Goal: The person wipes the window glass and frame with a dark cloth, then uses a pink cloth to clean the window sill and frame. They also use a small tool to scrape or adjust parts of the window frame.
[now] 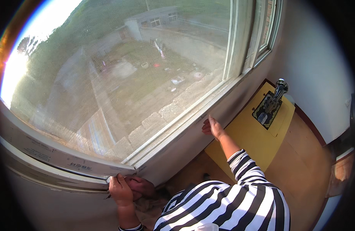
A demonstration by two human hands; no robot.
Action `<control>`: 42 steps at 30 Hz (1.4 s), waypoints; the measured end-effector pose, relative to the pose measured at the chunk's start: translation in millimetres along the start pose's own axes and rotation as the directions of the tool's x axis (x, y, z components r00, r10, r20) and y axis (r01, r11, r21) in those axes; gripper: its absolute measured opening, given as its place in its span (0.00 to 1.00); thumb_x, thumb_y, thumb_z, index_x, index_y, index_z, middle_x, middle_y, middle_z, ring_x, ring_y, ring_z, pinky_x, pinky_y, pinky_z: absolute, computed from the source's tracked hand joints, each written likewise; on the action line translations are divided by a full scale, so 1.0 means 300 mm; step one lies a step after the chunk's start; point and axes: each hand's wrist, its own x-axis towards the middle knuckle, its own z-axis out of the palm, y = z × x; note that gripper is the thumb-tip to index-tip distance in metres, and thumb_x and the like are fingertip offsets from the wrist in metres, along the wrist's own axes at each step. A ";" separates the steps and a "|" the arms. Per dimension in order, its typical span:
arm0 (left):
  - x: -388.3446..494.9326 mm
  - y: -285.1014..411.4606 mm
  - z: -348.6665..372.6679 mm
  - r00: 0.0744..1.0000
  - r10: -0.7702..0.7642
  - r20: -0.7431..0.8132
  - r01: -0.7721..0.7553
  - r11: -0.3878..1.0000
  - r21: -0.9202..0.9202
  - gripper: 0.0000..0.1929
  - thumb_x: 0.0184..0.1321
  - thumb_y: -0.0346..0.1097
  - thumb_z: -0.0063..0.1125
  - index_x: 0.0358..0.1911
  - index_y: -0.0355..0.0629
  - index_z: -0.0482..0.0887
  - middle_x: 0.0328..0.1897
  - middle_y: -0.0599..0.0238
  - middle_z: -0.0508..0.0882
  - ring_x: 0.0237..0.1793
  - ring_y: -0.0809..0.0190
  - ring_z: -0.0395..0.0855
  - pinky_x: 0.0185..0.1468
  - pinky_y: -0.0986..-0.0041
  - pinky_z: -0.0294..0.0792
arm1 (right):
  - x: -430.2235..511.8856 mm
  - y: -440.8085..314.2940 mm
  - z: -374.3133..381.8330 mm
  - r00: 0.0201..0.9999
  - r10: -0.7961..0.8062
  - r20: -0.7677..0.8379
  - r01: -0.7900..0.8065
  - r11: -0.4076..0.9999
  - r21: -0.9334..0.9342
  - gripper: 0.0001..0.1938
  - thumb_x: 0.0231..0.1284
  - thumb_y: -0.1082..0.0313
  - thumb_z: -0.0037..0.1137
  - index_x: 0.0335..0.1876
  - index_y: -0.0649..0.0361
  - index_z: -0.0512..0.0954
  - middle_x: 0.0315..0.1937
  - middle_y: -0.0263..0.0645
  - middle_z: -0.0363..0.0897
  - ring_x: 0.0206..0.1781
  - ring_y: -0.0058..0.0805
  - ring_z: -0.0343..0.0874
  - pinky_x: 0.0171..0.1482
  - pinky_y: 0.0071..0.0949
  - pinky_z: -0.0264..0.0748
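Observation:
My left hand (119,190) is at the lower corner of the white window frame (79,166), its fingers bent around the end of the frame's edge. Right beside it is a reddish-brown, soft-looking thing (139,186), partly hidden by the hand; I cannot tell what it is. My right hand (213,128) reaches out below the window's long lower rail (183,124). Its thumb points up along the wall and its fingers are extended, holding nothing I can see. Whether it touches the wall is unclear. A fine mesh screen (131,95) fills the window opening.
A black sewing machine (271,105) with gold trim stands on a yellow-topped table (241,138) to the right, against the wall. Brown flooring (293,161) lies beyond it. Through the mesh show a yard below and a low building (154,23).

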 end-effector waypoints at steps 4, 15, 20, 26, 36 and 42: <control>0.032 0.091 0.137 0.994 0.092 0.055 -0.093 0.996 0.007 0.12 0.72 0.36 0.47 0.45 0.33 0.79 0.40 0.40 0.82 0.40 0.34 0.79 0.43 0.51 0.71 | 0.027 -0.043 -0.064 0.997 -0.072 -0.001 0.072 0.995 0.074 0.34 0.73 0.34 0.36 0.46 0.66 0.74 0.29 0.45 0.80 0.28 0.33 0.83 0.33 0.31 0.82; -0.028 0.493 0.807 0.857 0.315 0.407 -0.293 0.949 -0.117 0.10 0.73 0.39 0.45 0.43 0.44 0.78 0.35 0.51 0.85 0.33 0.41 0.83 0.35 0.52 0.75 | 0.344 0.096 -0.189 0.932 -0.181 -0.314 0.182 0.983 -0.027 0.28 0.70 0.41 0.51 0.49 0.66 0.72 0.38 0.47 0.81 0.39 0.43 0.82 0.44 0.41 0.77; -0.053 0.642 1.064 0.807 0.333 0.487 -0.238 0.939 -0.247 0.12 0.75 0.40 0.42 0.39 0.43 0.78 0.37 0.54 0.86 0.39 0.42 0.84 0.43 0.53 0.74 | 0.496 0.205 -0.330 0.868 -0.276 -0.412 0.284 0.958 -0.044 0.24 0.67 0.46 0.56 0.47 0.65 0.76 0.42 0.54 0.81 0.45 0.51 0.79 0.49 0.44 0.74; -0.032 0.744 1.179 0.835 0.294 0.465 -0.127 0.925 -0.357 0.12 0.76 0.40 0.41 0.48 0.40 0.74 0.36 0.52 0.87 0.40 0.42 0.84 0.45 0.55 0.73 | 0.524 0.253 -0.423 0.815 -0.324 -0.480 0.283 0.946 -0.158 0.19 0.65 0.50 0.60 0.46 0.60 0.77 0.40 0.54 0.79 0.47 0.52 0.78 0.51 0.45 0.73; 0.028 0.869 1.152 0.640 0.453 0.621 -0.431 0.881 -0.198 0.37 0.64 0.47 0.60 0.75 0.46 0.59 0.28 0.61 0.88 0.29 0.49 0.87 0.35 0.57 0.77 | 0.655 0.222 -0.493 0.685 -0.489 -0.541 0.406 0.872 -0.274 0.14 0.68 0.61 0.54 0.50 0.63 0.75 0.51 0.55 0.78 0.57 0.52 0.76 0.58 0.41 0.72; 0.056 0.966 1.169 0.637 0.306 0.708 -0.253 0.950 -0.182 0.44 0.62 0.41 0.63 0.76 0.37 0.48 0.27 0.57 0.88 0.30 0.50 0.87 0.39 0.60 0.77 | 0.719 0.350 -0.483 0.844 -0.297 -0.446 0.350 0.936 0.040 0.16 0.71 0.69 0.43 0.60 0.65 0.70 0.54 0.61 0.77 0.60 0.54 0.76 0.62 0.42 0.71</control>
